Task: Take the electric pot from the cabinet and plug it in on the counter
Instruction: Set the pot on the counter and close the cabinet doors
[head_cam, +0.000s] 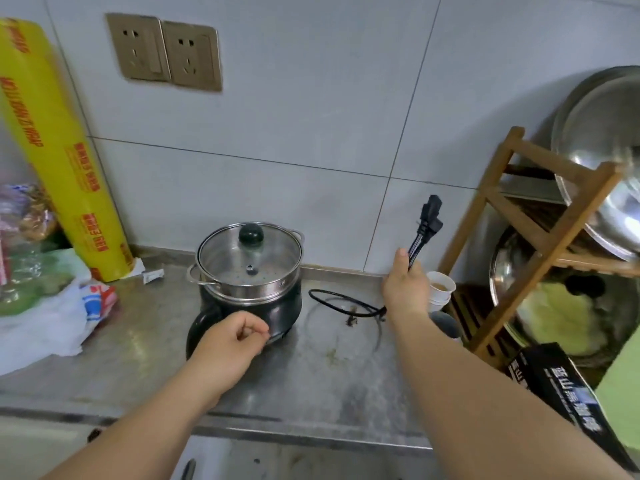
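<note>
The black electric pot (280, 311) stands on the steel counter (311, 379), topped by a steel steamer tier and a glass lid (249, 254) with a black knob. My left hand (230, 341) hovers in front of the pot's black handle, fingers curled, holding nothing that I can see. My right hand (407, 289) is raised to the right of the pot and grips the black power cord (420, 237), whose two plug ends stick up above my fist. The rest of the cord (341, 303) loops on the counter. Two wall sockets (166, 51) sit on the tiles at upper left.
A tall yellow cling-wrap roll (59, 150) leans at the left, above plastic bags (45, 306). A wooden rack (540, 237) with large steel basins (602, 161) stands at the right, paper cups (441, 289) beside it. A dark box (568, 393) lies at the lower right.
</note>
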A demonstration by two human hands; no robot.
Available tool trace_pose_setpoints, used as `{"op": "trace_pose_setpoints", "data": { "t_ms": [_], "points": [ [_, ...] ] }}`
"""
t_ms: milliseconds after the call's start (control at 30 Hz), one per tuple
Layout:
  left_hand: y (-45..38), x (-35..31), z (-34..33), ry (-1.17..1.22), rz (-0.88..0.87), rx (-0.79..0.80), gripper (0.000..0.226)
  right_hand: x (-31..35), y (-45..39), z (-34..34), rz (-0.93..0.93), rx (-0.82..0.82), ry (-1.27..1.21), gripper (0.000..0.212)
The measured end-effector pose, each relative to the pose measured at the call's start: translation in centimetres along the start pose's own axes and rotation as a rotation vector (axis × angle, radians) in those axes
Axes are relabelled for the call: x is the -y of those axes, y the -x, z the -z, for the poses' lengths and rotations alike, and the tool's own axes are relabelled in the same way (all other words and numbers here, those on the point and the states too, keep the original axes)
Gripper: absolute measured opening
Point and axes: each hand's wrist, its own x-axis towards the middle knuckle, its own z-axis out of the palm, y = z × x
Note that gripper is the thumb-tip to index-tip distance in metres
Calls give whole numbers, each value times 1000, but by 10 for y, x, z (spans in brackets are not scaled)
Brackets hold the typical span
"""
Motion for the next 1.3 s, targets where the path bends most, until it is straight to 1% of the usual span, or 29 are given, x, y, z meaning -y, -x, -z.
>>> {"op": "trace_pose_setpoints", "data": {
  "t_ms": [100, 167, 233, 333, 400, 433, 500, 533, 567, 600, 667, 700, 767, 833, 867, 900, 933, 967, 1000, 1067, 1100, 1133, 1233, 1300],
  "points": [
    [7, 6, 3, -50, 22, -5, 15, -46, 4, -1, -101, 177, 182, 39],
    [9, 10, 3, -67, 49, -9, 16, -68, 4, -3, -154, 365, 445, 42],
    [13, 13, 0, -93, 83, -4, 18, -80, 4, -8, -162, 533, 654, 38],
    [21, 23, -2, -104, 137, 8, 18, -91, 7, -18, -194, 647, 751, 35],
    [28, 30, 1, -114, 175, 24, 17, -99, 12, -23, -188, 672, 823, 31],
    [32, 35, 3, -121, 189, 24, 16, -103, 15, -23, -185, 660, 899, 39],
    [40, 46, 10, -146, 215, -29, 15, -108, 18, -22, -156, 583, 1078, 76],
    [47, 53, 16, -154, 231, -75, 15, -111, 21, -23, -135, 552, 1120, 94],
    [48, 59, 20, -154, 242, -119, 15, -111, 21, -21, -113, 519, 1130, 106],
    [53, 66, 27, -159, 258, -164, 16, -110, 26, -20, -95, 489, 1123, 113],
    [60, 76, 40, -180, 269, -244, 18, -104, 35, -18, -59, 412, 1081, 116],
    [62, 80, 46, -189, 271, -278, 18, -101, 40, -16, -40, 380, 1052, 113],
    [66, 91, 60, -190, 287, -339, 18, -91, 54, -15, -7, 357, 965, 100],
    [71, 105, 74, -205, 329, -348, 12, -79, 73, -16, 11, 390, 828, 77],
    [77, 114, 83, -235, 367, -322, 9, -73, 88, -17, 19, 413, 737, 61],
    [81, 124, 91, -306, 408, -269, 16, -67, 103, -18, 25, 441, 649, 45],
    [87, 137, 102, -416, 448, -177, 31, -62, 123, -19, 28, 460, 593, 32],
    [93, 148, 112, -537, 480, -86, 43, -59, 142, -21, 37, 461, 570, 24],
    [98, 158, 120, -599, 502, -22, 53, -57, 160, -23, 43, 452, 560, 25],
    [112, 176, 134, -514, 547, 74, 66, -54, 200, -28, 48, 429, 536, 30],
    [118, 184, 139, -461, 558, 115, 69, -54, 219, -31, 40, 447, 523, 30],
    [125, 190, 142, -446, 560, 164, 69, -54, 239, -34, 4, 491, 510, 27],
    [135, 203, 144, -551, 494, 279, 56, -59, 288, -41, -145, 728, 553, 16],
    [137, 204, 143, -562, 465, 315, 50, -66, 313, -44, -185, 881, 606, 20]
  ]
}}
